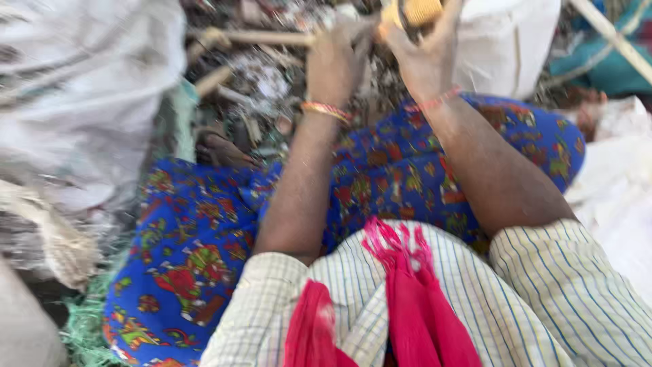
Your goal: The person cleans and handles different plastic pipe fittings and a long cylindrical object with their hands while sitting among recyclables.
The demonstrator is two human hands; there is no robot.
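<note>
A: What is in hand here?

B: A yellow ribbed object [418, 11] at the top edge of the head view, partly cut off by the frame. The right hand [424, 58] has its grip closed around the lower part of it, fingers wrapped and thumb up along the side. What kind of thing it is, the blur does not let one tell.

A: And the other hand?

B: The left hand [336, 61] sits just beside it, with an orange bangle [326, 109] at the wrist. Its grip looks curled near a pale wooden stick [261, 37] that lies across the litter, but whether it truly holds the stick cannot be told.

A: So which step would that be?

B: It reads as sorting or picking over the heap of scraps [261, 88] on the ground: 1 piece lifted, both hands working close together.

A: What does the next move call for?

B: Probably a firm hold by the right hand while the left steadies or pulls.

A: Around them?

B: A blue patterned cloth [190, 245] over the knees, white sacks [81, 88] to the left, another white sack [506, 41] just behind the right hand.
</note>
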